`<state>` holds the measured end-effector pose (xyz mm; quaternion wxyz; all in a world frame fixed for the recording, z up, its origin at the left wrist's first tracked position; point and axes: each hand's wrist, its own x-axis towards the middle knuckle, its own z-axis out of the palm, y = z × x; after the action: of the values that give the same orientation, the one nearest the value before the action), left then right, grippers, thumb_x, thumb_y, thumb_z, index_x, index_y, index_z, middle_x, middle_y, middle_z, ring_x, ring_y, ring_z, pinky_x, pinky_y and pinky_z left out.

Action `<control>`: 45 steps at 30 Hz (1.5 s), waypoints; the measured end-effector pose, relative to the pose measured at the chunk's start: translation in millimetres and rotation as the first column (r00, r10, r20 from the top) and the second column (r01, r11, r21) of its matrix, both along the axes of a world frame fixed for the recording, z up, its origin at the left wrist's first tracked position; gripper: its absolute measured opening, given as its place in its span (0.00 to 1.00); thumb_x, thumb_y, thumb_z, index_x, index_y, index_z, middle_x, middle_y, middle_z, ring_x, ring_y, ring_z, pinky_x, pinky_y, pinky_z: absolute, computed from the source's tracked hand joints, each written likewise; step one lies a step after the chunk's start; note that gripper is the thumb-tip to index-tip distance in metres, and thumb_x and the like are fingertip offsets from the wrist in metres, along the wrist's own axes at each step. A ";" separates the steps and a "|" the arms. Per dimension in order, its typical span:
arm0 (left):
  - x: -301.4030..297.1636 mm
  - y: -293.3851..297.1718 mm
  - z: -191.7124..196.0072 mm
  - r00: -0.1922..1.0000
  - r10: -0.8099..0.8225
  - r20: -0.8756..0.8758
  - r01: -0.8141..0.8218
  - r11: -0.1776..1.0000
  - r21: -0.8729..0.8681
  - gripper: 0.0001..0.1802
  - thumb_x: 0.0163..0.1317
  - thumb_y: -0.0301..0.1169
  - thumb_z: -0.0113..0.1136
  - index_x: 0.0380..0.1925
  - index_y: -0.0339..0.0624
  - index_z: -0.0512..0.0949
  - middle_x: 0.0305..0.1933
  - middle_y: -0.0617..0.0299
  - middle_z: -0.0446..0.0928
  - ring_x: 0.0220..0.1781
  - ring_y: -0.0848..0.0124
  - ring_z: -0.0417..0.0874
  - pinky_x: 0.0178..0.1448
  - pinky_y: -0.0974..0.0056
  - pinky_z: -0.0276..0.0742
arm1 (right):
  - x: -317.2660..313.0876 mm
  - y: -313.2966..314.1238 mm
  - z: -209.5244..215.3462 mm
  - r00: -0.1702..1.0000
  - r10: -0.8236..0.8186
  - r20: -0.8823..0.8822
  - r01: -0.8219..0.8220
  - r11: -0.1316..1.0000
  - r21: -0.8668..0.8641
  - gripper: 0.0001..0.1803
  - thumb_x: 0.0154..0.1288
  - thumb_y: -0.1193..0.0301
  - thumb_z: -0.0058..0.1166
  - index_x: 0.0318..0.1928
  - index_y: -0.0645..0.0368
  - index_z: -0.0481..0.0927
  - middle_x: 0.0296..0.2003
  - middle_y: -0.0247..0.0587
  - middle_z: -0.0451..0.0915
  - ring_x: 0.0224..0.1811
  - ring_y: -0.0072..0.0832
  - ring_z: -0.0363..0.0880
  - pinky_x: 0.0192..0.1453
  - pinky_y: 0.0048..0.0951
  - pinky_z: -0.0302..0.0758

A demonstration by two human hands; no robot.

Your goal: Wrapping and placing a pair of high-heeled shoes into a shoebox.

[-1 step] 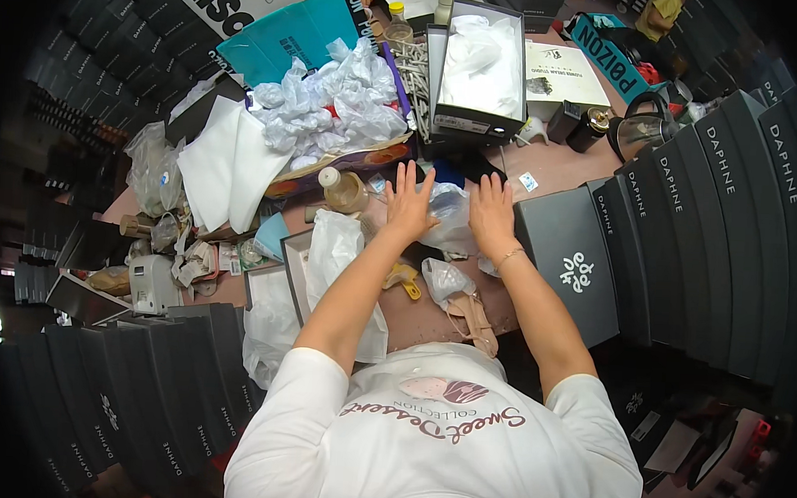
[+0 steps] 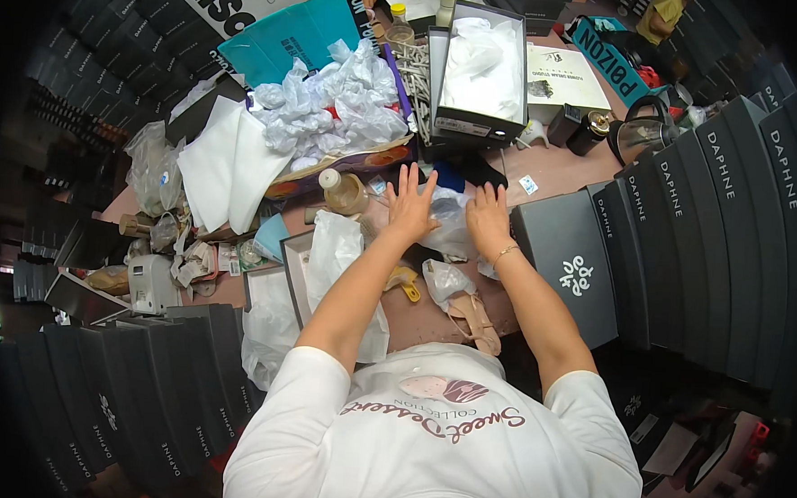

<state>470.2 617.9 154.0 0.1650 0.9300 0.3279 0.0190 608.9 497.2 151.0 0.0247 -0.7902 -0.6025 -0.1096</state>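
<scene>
Nothing has shifted that I can make out against the earlier frame: both hands sit where they did, and so does the clutter around them. From my remote seat I see the left hand (image 2: pixel 410 204) lying palm down with its fingers (image 2: pixel 409 176) spread. The right hand (image 2: pixel 488 219) lies palm down just beside it, its fingers closer together. Both rest on a clear plastic bag (image 2: pixel 449 226), which lies on the worktop (image 2: pixel 556 172) between the hands, just in front of an open shoe box (image 2: pixel 477 127) stuffed with white paper. What the bag holds I cannot tell (glare hides it). My worry is crowding. A small capped bottle (image 2: pixel 343 190) stands near the left hand, so a sideways sweep of that wrist could tip it. Slick plastic under flat palms, with no pinch on it, could slide or bunch, and trapped air could make it skid toward the dark cloth (image 2: pixel 475 170) behind. A yellow tool (image 2: pixel 406 281) lies near the left forearm, and a second bagged sandal (image 2: pixel 472 316) lies between the forearms; a pulled-back elbow might drag either off the worktop's near edge. Crumpled tissue (image 2: pixel 334 110) heaped at the far left could spill down into the working space. A black box lid (image 2: pixel 565 258) crowds the right wrist, leaving little room that side.
</scene>
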 end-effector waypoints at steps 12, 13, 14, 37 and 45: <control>-154.6 35.6 137.1 0.825 0.298 0.480 0.079 0.780 -0.620 0.07 0.55 0.24 0.59 0.34 0.37 0.78 0.25 0.69 0.75 0.28 0.82 0.72 0.32 0.73 0.69 | -55.5 -3.3 125.9 0.802 0.342 -0.490 -0.188 0.923 0.337 0.18 0.51 0.76 0.55 0.46 0.61 0.76 0.42 0.48 0.77 0.48 0.44 0.74 0.57 0.37 0.66; -174.0 33.4 151.5 0.820 0.351 0.453 0.087 0.706 -0.703 0.06 0.56 0.25 0.60 0.34 0.37 0.78 0.26 0.70 0.75 0.28 0.83 0.72 0.32 0.74 0.68 | -51.7 -5.6 109.9 0.583 0.202 -0.787 -0.104 0.979 0.175 0.16 0.52 0.78 0.52 0.44 0.62 0.75 0.41 0.46 0.77 0.47 0.40 0.75 0.56 0.33 0.68; -192.5 31.5 160.1 0.812 0.398 0.427 0.102 0.623 -0.775 0.05 0.56 0.25 0.61 0.33 0.38 0.78 0.27 0.71 0.75 0.29 0.84 0.71 0.32 0.75 0.67 | -52.3 -8.3 93.2 0.505 0.223 -0.834 -0.088 0.974 0.207 0.14 0.54 0.78 0.50 0.43 0.62 0.75 0.40 0.45 0.77 0.46 0.36 0.75 0.55 0.31 0.69; -371.7 -46.1 -36.2 -0.046 0.980 0.195 -0.156 0.186 -0.970 0.11 0.60 0.31 0.63 0.40 0.38 0.78 0.36 0.65 0.78 0.37 0.77 0.77 0.42 0.72 0.73 | -104.3 -26.5 27.7 -0.044 -0.170 -0.984 -0.064 0.984 -0.167 0.12 0.59 0.76 0.57 0.44 0.62 0.74 0.34 0.32 0.78 0.33 0.17 0.74 0.39 0.21 0.72; -360.5 -58.1 20.7 0.298 0.944 0.139 0.035 0.134 -0.990 0.18 0.59 0.25 0.62 0.49 0.36 0.73 0.43 0.61 0.78 0.44 0.73 0.78 0.51 0.68 0.75 | -70.8 -25.5 25.4 -0.561 -0.004 -0.828 0.128 0.988 -0.092 0.10 0.59 0.83 0.51 0.41 0.59 0.74 0.41 0.37 0.77 0.38 0.23 0.76 0.44 0.24 0.75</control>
<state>109.7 559.8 174.7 0.7413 0.3362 0.4841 0.3211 538.0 471.6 176.4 0.5621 -0.5073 -0.2001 0.6218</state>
